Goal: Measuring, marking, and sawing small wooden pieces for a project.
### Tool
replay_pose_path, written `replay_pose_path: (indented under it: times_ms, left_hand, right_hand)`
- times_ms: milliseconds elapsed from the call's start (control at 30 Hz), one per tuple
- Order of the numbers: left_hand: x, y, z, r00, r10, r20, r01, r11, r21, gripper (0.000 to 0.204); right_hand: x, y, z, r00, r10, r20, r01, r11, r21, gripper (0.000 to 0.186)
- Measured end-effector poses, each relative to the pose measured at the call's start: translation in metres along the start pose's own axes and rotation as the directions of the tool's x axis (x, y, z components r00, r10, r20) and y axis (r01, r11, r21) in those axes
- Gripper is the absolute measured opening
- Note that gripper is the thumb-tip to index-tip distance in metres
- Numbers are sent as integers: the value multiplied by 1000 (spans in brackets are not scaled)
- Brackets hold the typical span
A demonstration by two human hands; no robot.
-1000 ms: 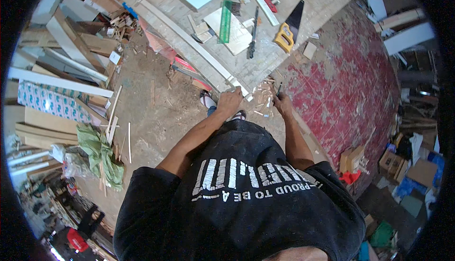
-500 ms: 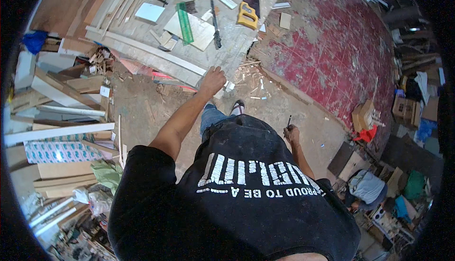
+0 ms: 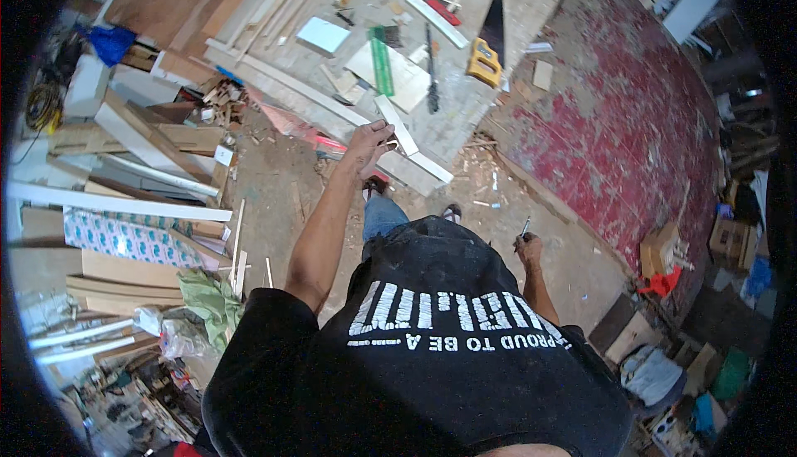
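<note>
Over the table's (image 3: 466, 117) near edge, I log my left hand (image 3: 367, 141) pinching a short white strip (image 3: 400, 131); off its right side, my right hand (image 3: 529, 251) grips a slim tool (image 3: 525, 224).

Dusty brown floor (image 3: 573, 270), red flooring (image 3: 606, 117) — scuffed, pale-lined

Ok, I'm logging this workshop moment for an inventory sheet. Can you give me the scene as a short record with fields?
Left hand: at short white strip, grip unclear
Right hand: holding pen-like tool, away from table
Saw: on table, yellow handle
Ruler: green, across pale board
Floor: scraps near table corner
</note>
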State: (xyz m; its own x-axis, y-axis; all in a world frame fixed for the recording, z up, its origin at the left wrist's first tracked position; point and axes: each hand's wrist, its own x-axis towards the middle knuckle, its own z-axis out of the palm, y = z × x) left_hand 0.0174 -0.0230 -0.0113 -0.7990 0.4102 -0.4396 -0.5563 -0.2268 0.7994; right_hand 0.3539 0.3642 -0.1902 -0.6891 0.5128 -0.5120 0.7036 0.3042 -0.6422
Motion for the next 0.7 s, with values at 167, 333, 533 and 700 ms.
replay_pose_path:
  times_ms: [167,333,533,700]
  left_hand:
    - [25,17,-92,979,18,-205,-72,964,-258,23]
    - [70,72,-207,905,-19,-426,-111,954,-278,19]
    - [167,132,-326,895,-14,-446,-51,990,-134,12]
    - [232,139,-344,891,-124,-436,39,979,-199,13]
  right_hand:
    - [47,3,25,992,-98,-75,98,995,2,16]
    - [30,-37,79,985,136,-107,-126,987,97,15]
    - [-51,-102,160,932,325,-159,-322,946,48,13]
    - [-115,-174,200,915,339,-217,-310,937,160,14]
